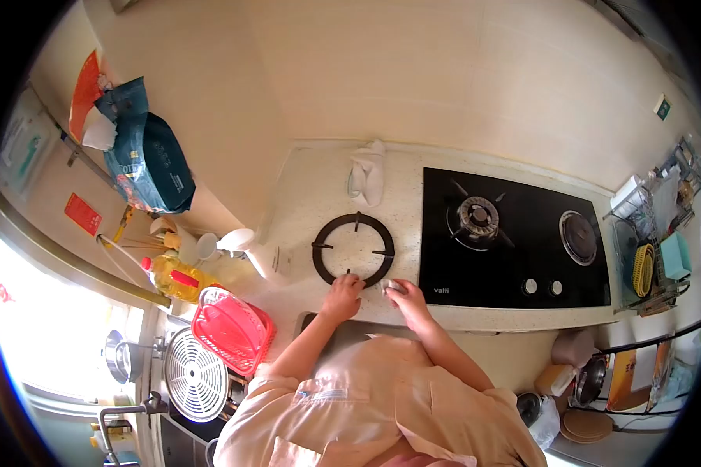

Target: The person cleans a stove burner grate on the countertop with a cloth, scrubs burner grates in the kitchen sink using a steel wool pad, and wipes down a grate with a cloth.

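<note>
A round black pan support (322, 226) with inward prongs lies on the pale speckled countertop, left of the black gas stove (514, 268). At its near edge, my left hand (343, 298) has its fingers closed on the ring beside one prong. My right hand (410, 302) is just right of the ring, closed around a small grey-white wad (393, 287); its exact kind is too small to make out. A folded white cloth (368, 175) lies behind the ring. On the left stands a white spray bottle (251, 251).
A red plastic basket (237, 331), an oil bottle (181, 279) and a round slotted white rack (196, 373) are on the left. A blue-green bag (152, 163) hangs on the left wall. Dish racks (653, 241) stand right of the stove.
</note>
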`<state>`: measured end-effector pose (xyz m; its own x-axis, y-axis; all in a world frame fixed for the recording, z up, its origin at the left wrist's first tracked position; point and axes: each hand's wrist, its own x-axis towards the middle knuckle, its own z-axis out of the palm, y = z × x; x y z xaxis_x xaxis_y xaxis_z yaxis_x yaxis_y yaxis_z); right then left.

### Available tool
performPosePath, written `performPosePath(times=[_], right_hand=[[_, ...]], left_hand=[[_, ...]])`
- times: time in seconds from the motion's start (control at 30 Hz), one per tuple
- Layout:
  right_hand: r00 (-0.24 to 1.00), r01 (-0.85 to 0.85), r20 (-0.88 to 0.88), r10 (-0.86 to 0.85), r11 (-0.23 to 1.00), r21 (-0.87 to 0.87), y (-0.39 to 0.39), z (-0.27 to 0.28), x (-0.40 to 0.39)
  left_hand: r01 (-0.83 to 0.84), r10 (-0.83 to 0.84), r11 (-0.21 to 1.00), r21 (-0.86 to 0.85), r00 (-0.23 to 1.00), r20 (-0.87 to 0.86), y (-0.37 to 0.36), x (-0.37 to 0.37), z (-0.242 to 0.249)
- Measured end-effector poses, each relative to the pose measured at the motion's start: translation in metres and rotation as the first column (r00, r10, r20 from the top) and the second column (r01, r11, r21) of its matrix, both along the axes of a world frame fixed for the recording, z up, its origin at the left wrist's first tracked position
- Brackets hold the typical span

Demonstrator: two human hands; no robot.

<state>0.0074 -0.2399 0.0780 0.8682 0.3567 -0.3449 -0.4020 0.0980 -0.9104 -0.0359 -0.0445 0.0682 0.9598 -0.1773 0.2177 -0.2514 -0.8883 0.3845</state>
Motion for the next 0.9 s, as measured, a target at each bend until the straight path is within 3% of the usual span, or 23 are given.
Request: performPosePath(times=[0.07, 0.17, 0.4, 0.5, 0.6, 0.77, 0.8, 0.9], right_hand=[[0.999, 0.0, -0.042, 0.001, 0.999, 0.032, -0.007, -0.004, 0.0], [0.995, 0.022, -0.103, -0.015, 0.998, 0.063, -0.015, -0.016, -0.005], [0.971, 0.1, -0.225, -0.08, 0.992, 0.076, -0.025, -0.014, -0.013], [0.963, 0.149, -0.241, -0.123, 0.985, 0.09, -0.032, -0.012, -0.011], [0.955, 0.197, -0.249, -0.16, 0.972, 0.131, -0.038, -0.016, -0.01], [0.967, 0.194, -0.201, -0.158, 0.965, 0.175, -0.042, -0.024, -0.007], [0.965, 0.201, -0.185, -0.184, 0.976, 0.082, -0.038, -0.007, -0.008], [0.966, 0.198, -0.179, -0.184, 0.978, 0.064, -0.033, -0.004, -0.005]], left_hand=[[0.055, -0.07, 0.985, 0.165, 0.994, 0.088, 0.0, 0.01, -0.015], [0.043, -0.051, 0.956, 0.291, 0.998, 0.022, 0.004, 0.026, -0.036], [0.113, -0.096, 0.919, 0.377, 0.993, -0.063, 0.005, 0.039, -0.034], [0.11, -0.058, 0.942, 0.318, 0.984, -0.167, 0.004, 0.045, -0.012], [0.06, -0.028, 0.97, 0.236, 0.99, -0.135, 0.007, 0.051, 0.024], [-0.006, -0.044, 0.942, 0.334, 0.989, 0.143, 0.03, 0.082, 0.061], [-0.083, 0.036, 0.959, 0.27, 0.984, 0.175, 0.036, 0.089, 0.073], [-0.322, 0.319, 0.947, -0.013, 0.932, 0.171, 0.048, 0.097, 0.119]])
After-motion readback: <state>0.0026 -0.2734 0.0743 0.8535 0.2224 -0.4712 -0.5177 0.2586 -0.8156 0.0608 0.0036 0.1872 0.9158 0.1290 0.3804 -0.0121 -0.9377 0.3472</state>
